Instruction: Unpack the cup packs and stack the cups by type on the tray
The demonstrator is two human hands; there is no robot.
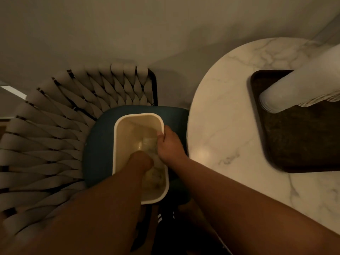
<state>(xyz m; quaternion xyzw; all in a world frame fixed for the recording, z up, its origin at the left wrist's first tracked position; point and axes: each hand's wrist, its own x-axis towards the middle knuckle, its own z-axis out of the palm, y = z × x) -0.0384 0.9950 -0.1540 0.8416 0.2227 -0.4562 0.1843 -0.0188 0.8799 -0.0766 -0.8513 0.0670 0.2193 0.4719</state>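
A cream rectangular bin stands on a blue seat cushion. Clear plastic cup packs lie inside it, blurred. My left hand reaches down into the bin; its fingers are hidden, so its hold cannot be made out. My right hand is at the bin's right rim, fingers curled round the clear plastic of a pack. On the right, a dark brown tray lies on the marble table and carries a tall stack of white cups that leans toward the camera.
A woven-back chair holds the blue cushion under the bin. The round white marble table stands right beside the chair. Pale floor lies beyond. Dark clothing with white stripes shows below the bin.
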